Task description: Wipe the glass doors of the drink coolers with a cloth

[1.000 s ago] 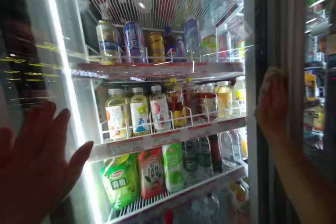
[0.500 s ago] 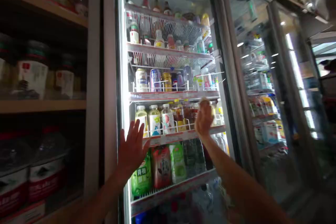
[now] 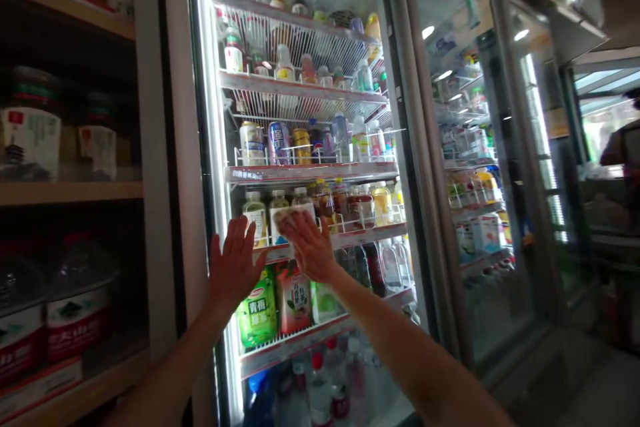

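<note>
My left hand (image 3: 235, 267) lies with fingers spread against the glass door of a lit drinks fridge, near its left frame. To its right, my right hand (image 3: 310, 247) presses a beige cloth (image 3: 284, 215) flat to the same glass; most of the cloth is hidden under the fingers. Behind the hands, through the glass, juice bottles (image 3: 255, 213) line a shelf. Below them stand a green tea bottle (image 3: 258, 310) and a red tea bottle (image 3: 295, 300).
Wooden shelves (image 3: 70, 192) with jars (image 3: 33, 120) and large red-labelled bottles (image 3: 80, 307) are on the left. More glass fridge doors (image 3: 480, 147) run off to the right. A person (image 3: 625, 147) is partly visible at the far right edge.
My right hand has swept the cloth leftward across the glass, closer to my left hand. My left hand stays spread on the door. The view has shifted slightly right.
</note>
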`<state>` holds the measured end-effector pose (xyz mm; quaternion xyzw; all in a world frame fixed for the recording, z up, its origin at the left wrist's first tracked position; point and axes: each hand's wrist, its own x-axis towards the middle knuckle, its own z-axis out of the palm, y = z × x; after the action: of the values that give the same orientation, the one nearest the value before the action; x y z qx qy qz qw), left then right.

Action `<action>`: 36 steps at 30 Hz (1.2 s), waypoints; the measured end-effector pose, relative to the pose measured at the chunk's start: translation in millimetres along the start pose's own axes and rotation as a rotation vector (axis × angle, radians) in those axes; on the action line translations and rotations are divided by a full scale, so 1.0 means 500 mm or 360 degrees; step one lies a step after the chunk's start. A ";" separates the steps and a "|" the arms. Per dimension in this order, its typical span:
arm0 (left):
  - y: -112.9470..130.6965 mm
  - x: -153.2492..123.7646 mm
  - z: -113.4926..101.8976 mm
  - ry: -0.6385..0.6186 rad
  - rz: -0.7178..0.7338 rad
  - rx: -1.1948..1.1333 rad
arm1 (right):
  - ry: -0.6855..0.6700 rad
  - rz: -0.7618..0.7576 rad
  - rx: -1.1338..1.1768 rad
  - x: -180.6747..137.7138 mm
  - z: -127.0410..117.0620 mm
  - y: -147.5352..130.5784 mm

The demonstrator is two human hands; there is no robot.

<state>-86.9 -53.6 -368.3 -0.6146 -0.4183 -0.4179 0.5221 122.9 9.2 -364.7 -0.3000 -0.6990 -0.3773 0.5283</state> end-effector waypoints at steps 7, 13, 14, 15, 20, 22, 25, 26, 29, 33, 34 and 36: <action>-0.004 -0.005 0.004 -0.0033 -0.0013 0.0067 | 0.0312 0.0826 -0.0136 -0.018 -0.019 0.104; 0.003 -0.005 0.003 -0.0039 -0.0063 0.0088 | -0.0101 -0.0272 0.0077 -0.050 0.001 0.010; 0.005 -0.005 0.003 -0.0050 -0.0071 0.0090 | -0.0067 -0.0149 0.0042 -0.049 -0.002 0.019; 0.007 -0.004 0.003 -0.0056 -0.0079 0.0089 | 0.0007 0.0083 -0.0014 -0.047 -0.006 0.037; 0.011 -0.002 0.006 -0.0015 -0.0101 0.0045 | 0.0249 0.0814 -0.0180 -0.053 -0.024 0.090; 0.013 -0.004 0.006 0.0020 -0.0106 0.0027 | 0.0050 0.0320 -0.0104 -0.068 -0.018 0.060; 0.030 -0.009 0.000 0.0056 -0.0006 -0.0065 | -0.0141 -0.0091 -0.0030 -0.076 -0.008 0.019; 0.042 -0.010 -0.002 0.0048 0.0089 -0.0130 | -0.0078 0.0093 -0.0058 -0.072 -0.007 0.013; 0.093 -0.004 -0.003 -0.0050 0.0314 -0.0428 | 0.0172 0.0732 -0.0058 -0.054 -0.003 0.001; 0.162 0.021 0.010 -0.0277 0.0200 -0.0928 | 0.0211 0.0526 0.0644 -0.057 0.018 -0.053; 0.172 0.024 0.014 -0.0333 0.0180 -0.0999 | 0.0281 0.0579 0.0904 -0.069 0.020 -0.070; 0.183 0.024 0.021 -0.0419 0.0178 -0.0980 | 0.0433 0.0853 0.1460 -0.116 0.006 -0.105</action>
<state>4.3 -51.9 -384.9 -0.8140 -0.3021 -0.4125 0.2756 93.5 -17.6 -432.2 -0.1551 -0.6163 0.0785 0.7681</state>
